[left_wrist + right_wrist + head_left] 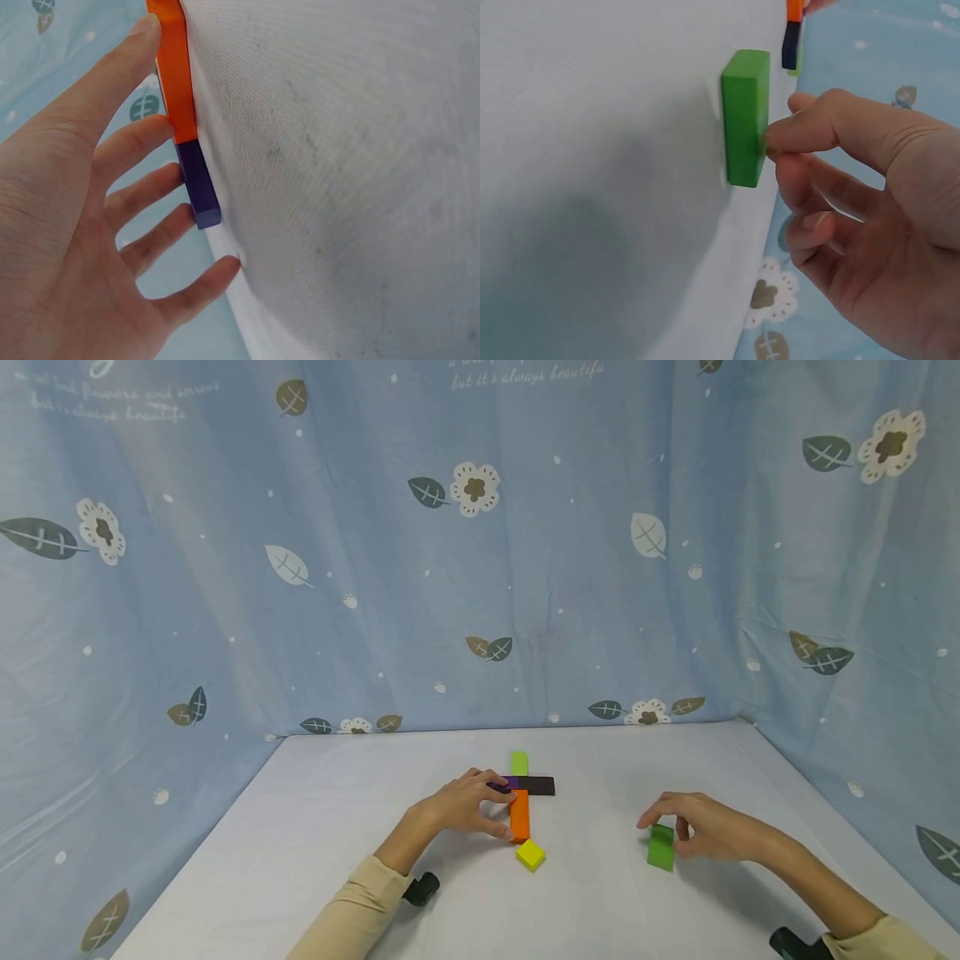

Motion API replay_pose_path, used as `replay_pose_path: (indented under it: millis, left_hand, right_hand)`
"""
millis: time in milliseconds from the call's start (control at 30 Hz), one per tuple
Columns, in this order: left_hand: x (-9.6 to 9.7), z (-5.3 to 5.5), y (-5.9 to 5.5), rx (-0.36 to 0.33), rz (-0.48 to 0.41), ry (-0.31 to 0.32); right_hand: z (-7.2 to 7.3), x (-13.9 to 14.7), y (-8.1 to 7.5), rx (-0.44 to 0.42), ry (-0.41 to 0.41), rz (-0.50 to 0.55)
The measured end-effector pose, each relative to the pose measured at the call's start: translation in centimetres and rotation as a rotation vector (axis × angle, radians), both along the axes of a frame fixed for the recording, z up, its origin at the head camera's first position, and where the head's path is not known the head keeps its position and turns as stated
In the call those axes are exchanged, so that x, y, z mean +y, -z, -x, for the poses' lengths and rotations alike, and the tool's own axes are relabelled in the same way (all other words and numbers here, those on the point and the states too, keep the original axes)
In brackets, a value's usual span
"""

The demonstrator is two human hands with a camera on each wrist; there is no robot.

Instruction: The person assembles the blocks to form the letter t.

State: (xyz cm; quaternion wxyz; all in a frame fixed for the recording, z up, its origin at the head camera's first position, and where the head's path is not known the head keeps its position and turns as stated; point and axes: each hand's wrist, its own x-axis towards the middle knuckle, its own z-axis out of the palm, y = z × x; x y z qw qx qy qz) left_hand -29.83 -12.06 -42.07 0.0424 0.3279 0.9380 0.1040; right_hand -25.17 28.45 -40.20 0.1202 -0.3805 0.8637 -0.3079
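Observation:
My left hand (465, 803) lies along the left side of an orange block (520, 817). Its thumb and index finger touch the orange block; other fingertips touch a purple block (198, 184) beyond it, partly covered in the head view. A black block (537, 786) adjoins the purple one on the right. Behind them is a light green block (519, 763). Over to the right, my right hand (708, 827) holds a green block (661, 848) between thumb and index finger; the index fingertip is hidden in the right wrist view.
A yellow block (531, 855) sits at the near end of the orange one. The blocks are on a white tabletop (300, 860). A blue patterned curtain (375, 568) surrounds the back and sides.

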Motion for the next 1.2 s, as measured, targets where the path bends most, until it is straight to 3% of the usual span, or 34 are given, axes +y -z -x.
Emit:
replay_pose_path:
  millis: [400,733,1200]
  left_hand:
    - [0.1,0.1,0.1,0.006,0.006,0.0]
    - [0.0,0.0,0.1,0.001,0.008,-0.005]
    - [0.0,-0.1,0.0,-0.012,-0.003,-0.015]
  right_hand:
    - [0.6,0.7,1.6,-0.002,-0.063,0.068]
    - [0.9,0.7,2.2,0.07,-0.115,0.12]
    - [0.9,0.7,2.3,0.074,-0.099,0.101]
